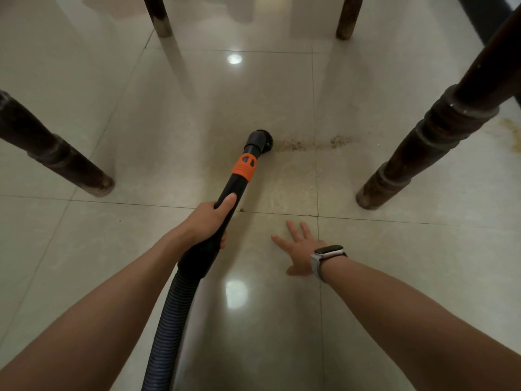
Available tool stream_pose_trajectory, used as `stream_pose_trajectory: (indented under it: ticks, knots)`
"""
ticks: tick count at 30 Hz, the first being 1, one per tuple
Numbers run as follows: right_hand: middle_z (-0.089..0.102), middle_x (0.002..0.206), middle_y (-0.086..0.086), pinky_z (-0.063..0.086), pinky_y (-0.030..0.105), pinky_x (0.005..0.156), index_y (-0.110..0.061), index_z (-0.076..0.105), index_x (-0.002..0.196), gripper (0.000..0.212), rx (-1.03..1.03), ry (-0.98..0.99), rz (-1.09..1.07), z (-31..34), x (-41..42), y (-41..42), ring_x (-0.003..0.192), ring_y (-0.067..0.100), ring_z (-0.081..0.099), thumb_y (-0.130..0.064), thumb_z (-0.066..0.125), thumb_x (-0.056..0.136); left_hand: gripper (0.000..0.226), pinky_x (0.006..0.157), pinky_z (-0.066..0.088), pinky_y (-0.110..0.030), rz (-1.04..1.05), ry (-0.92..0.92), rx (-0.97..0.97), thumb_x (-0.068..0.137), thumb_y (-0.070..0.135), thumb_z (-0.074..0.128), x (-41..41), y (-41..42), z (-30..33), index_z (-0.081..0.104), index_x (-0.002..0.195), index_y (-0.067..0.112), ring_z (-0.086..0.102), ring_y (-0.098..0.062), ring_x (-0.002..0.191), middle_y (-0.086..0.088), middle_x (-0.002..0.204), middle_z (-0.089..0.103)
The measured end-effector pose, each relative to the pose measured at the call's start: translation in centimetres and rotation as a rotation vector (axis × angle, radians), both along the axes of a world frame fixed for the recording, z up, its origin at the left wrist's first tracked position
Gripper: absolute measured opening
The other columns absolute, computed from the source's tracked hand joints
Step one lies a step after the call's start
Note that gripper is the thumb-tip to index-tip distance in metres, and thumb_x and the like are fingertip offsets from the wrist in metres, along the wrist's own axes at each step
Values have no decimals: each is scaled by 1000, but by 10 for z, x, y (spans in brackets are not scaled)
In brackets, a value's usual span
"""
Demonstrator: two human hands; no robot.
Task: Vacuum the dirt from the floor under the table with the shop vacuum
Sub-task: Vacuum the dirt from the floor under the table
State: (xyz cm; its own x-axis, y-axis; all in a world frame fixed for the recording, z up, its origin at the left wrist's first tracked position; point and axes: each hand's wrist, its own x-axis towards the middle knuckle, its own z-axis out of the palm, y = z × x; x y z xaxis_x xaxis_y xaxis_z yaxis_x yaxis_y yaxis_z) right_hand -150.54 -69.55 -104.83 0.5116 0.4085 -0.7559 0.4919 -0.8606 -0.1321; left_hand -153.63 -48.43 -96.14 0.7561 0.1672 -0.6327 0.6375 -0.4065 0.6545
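Note:
My left hand (210, 218) grips the black vacuum wand (235, 187), which has an orange collar and a ribbed hose (169, 314) trailing back toward me. Its round brush nozzle (260, 139) touches the tiled floor at the left end of a thin line of brownish dirt (311, 143). That line runs to the right, toward the near right table leg. A second dirt patch (507, 131) lies at the right edge, beyond that leg. My right hand (298, 246), with a smartwatch on the wrist, rests flat on the floor, fingers spread.
Dark turned wooden table legs stand around the spot: near left (56, 153), near right (423, 148), far left (158, 15), far right (348, 18). The glossy cream tiles (169, 108) reflect ceiling lights. A dark edge (479, 12) shows at the top right.

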Motion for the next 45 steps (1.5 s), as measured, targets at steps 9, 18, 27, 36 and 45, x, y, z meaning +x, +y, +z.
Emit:
stream_pose_trajectory:
  ticks: [9, 18, 27, 36, 45]
  knots:
    - [-26, 155, 1, 21, 54, 113, -40, 0, 149, 84, 19, 23, -1, 4, 2, 0, 143, 30, -21, -27, 59, 91, 48, 51, 50, -27, -68, 34, 1, 95, 52, 36, -16, -8, 3, 50, 87, 7, 58, -19, 45, -7, 54, 59]
    - [-26, 155, 1, 21, 54, 112, -40, 2, 149, 82, 25, 26, -12, 4, 2, -1, 143, 30, -21, -26, 59, 92, 48, 49, 48, -26, -60, 13, 39, 95, 54, 37, 3, -22, 3, 48, 83, 8, 58, -19, 44, -7, 54, 59]
    - [-27, 155, 1, 20, 56, 113, -40, 1, 150, 82, 19, 49, -3, 8, 3, -1, 143, 31, -21, -27, 58, 92, 49, 48, 49, -26, -73, 18, 17, 95, 53, 37, 11, -24, 3, 49, 84, 7, 57, -19, 45, -6, 54, 58]
    - [-27, 155, 1, 18, 59, 113, -40, 2, 150, 81, 25, 57, -5, 7, 4, 0, 143, 31, -22, -28, 58, 92, 48, 49, 49, -27, -109, 39, 1, 95, 53, 38, 8, -32, 6, 48, 83, 8, 57, -19, 44, -6, 52, 58]
    - [-27, 155, 0, 17, 58, 113, -40, 3, 150, 80, 40, 61, -17, 7, 5, -2, 142, 30, -23, -27, 58, 92, 49, 49, 50, -26, -98, 18, 4, 95, 53, 38, 13, -40, 4, 49, 81, 7, 57, -18, 43, -5, 51, 57]
